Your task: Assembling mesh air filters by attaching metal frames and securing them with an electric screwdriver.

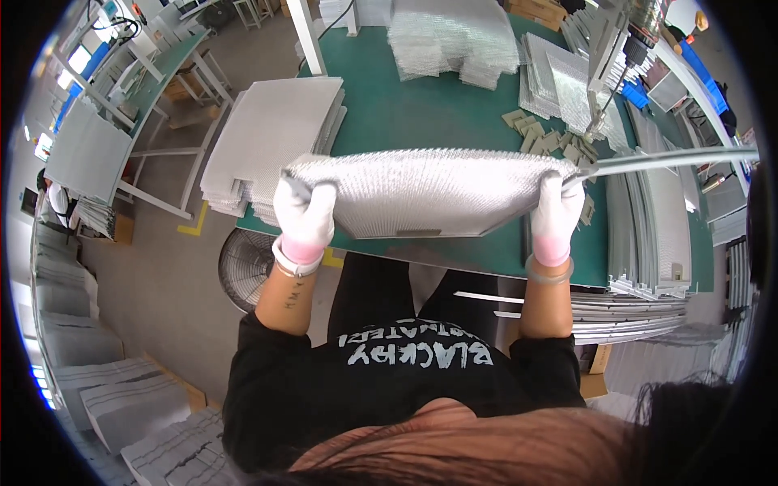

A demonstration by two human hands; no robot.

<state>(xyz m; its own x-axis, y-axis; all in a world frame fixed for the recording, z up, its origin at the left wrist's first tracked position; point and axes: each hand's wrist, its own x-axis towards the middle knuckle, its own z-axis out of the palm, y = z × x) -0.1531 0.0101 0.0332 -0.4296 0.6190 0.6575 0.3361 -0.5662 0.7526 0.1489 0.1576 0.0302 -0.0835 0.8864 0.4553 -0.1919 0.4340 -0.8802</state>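
A silver mesh panel (429,190) is held up between my two hands, over the near edge of the green table. Its far edge bows slightly, and a small grey tab (419,232) shows at its near edge. My left hand (304,211), in a white glove with a pink cuff, is closed round the left end, where a short piece of grey edging shows. On the right end my right hand (557,209), gloved alike, is closed too. A long grey metal strip (673,159) runs from beside that hand far to the right; how it joins the panel is hidden.
Mesh sheets are stacked at the table's left (279,121), and another pile (454,36) lies at the back. Small beige pieces (551,142) lie scattered near a drill-like machine (640,36). Long panels (648,235) stand at right. A round fan (245,267) is on the floor.
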